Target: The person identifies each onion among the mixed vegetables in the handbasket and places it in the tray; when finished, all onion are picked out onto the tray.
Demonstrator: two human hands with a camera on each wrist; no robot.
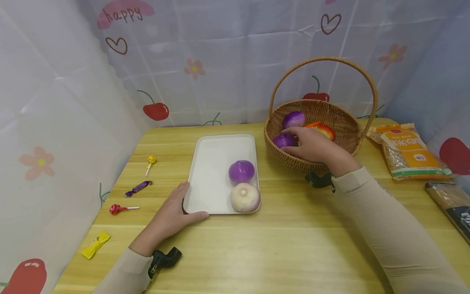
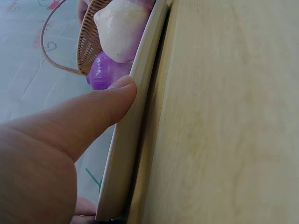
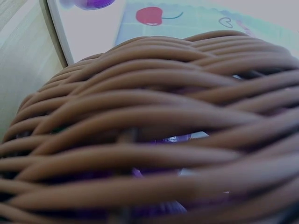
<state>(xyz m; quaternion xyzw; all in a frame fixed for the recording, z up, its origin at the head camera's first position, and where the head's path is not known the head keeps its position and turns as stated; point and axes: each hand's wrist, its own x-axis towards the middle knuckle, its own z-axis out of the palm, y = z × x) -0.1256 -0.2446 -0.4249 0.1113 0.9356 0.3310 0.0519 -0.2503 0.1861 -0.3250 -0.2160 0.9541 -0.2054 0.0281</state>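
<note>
In the head view, my right hand (image 1: 312, 143) reaches into the wicker basket (image 1: 304, 164), thumb and fingers round a glossy purple onion (image 1: 284, 141). Beyond it in the basket sit another purple onion (image 1: 294, 119) and a red-yellow fruit (image 1: 326, 131). Wicker strands fill most of the right wrist view, with purple showing through the gaps. My left hand (image 1: 172, 212) rests at the near left corner of a white tray (image 1: 209, 175); its straight thumb (image 2: 122, 95) lies against the front rim. At the tray's right side are a purple onion (image 1: 241, 171) and a white-and-purple one (image 1: 245, 197).
Along the table's left lie a yellow lollipop (image 1: 151, 160), a purple-wrapped candy (image 1: 138, 188), a red lollipop (image 1: 115, 209) and a yellow-wrapped candy (image 1: 96, 245). An orange-and-clear food bag (image 1: 411, 151) and a dark-labelled pack (image 1: 451, 204) lie right of the basket, whose tall handle (image 1: 330, 59) arches above it.
</note>
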